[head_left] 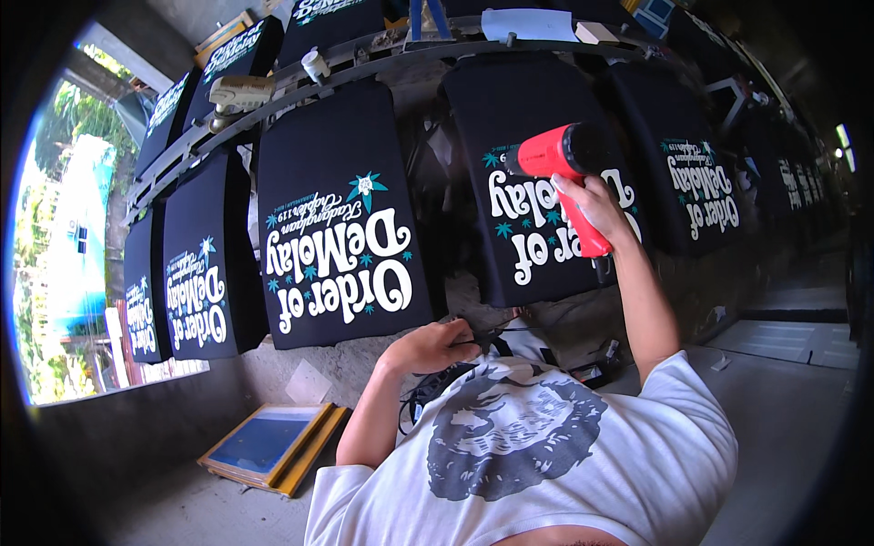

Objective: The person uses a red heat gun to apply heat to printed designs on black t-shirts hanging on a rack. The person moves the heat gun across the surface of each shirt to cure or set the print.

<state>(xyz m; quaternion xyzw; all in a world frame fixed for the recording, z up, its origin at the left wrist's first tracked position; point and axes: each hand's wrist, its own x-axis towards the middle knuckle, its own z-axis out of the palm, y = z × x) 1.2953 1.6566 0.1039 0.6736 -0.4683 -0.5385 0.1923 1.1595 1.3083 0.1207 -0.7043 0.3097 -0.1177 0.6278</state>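
My right hand [596, 207] is wrapped round the handle of a red hair dryer [549, 153] with a black rear end. The dryer is over a black shirt [510, 100] stretched on a board, partly covering its white lettering and teal leaf prints. Its nozzle points to the left. At my waist, my left hand [432, 348] is closed with curled fingers; whatever it may hold is hidden. A dark cord [411, 400] loops just below that hand. Left of the dryer, another black shirt [328, 136] with the same print lies flat on its board.
More printed black shirts [696, 150] stand along a curved metal rail [364, 68]. The rail carries a white cup [315, 65] and a beige power tool [241, 93]. Yellow-framed screens [264, 441] lie on the floor at lower left. A bright window opening [82, 227] is at far left.
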